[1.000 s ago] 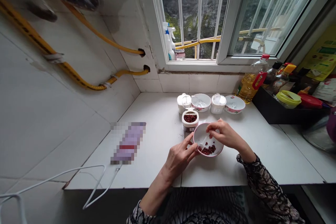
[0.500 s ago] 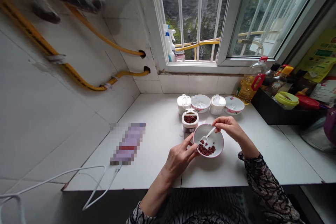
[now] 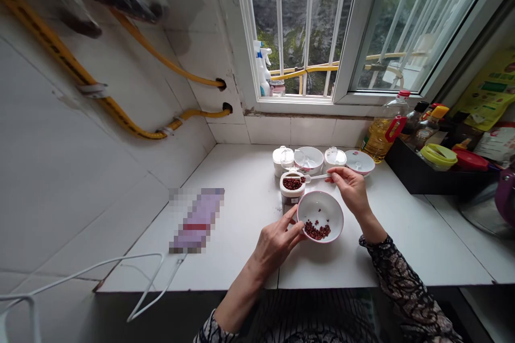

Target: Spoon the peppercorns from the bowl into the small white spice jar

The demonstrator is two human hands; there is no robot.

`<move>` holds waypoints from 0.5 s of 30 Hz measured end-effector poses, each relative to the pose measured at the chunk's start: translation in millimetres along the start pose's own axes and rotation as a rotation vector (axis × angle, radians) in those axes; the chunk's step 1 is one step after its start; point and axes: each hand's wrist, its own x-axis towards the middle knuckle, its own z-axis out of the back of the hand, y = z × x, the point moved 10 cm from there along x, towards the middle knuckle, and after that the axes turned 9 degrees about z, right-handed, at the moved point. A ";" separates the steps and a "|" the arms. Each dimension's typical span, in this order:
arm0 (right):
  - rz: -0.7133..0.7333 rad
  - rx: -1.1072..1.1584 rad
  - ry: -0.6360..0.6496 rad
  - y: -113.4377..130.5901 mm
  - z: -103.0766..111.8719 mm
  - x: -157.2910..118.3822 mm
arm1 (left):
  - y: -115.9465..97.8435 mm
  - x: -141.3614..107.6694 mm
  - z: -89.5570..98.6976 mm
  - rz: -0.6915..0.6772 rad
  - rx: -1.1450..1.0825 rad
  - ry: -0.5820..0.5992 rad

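My left hand [image 3: 281, 233] grips the left rim of a white bowl [image 3: 319, 206] with a pink edge, tilted a little toward me. Dark red peppercorns [image 3: 317, 230] lie in its lower part. Between the fingertips of my right hand [image 3: 349, 186] is the handle of a small white spoon [image 3: 317, 177]. The spoon's bowl end reaches the right side of the opening of a spice jar [image 3: 292, 185], with some peppercorns at its tip. That jar has its lid up and is full of the same dark red peppercorns.
Behind stand two white lidded jars [image 3: 282, 159] [image 3: 335, 158] and two flowered bowls [image 3: 308, 159] [image 3: 359, 162]. An oil bottle [image 3: 378, 136] and a black box [image 3: 422, 169] of condiments are at the right. A blurred purple object [image 3: 197, 220] with a white cable lies left.
My right hand has lifted the spoon out of the bowl and brought it up to the opening of the peppercorn jar. My left hand stays on the bowl.
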 end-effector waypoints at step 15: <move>0.502 -0.415 0.056 60.2 0.1 -9.9 | -1.8 0.4 2.0 -0.018 0.008 -0.031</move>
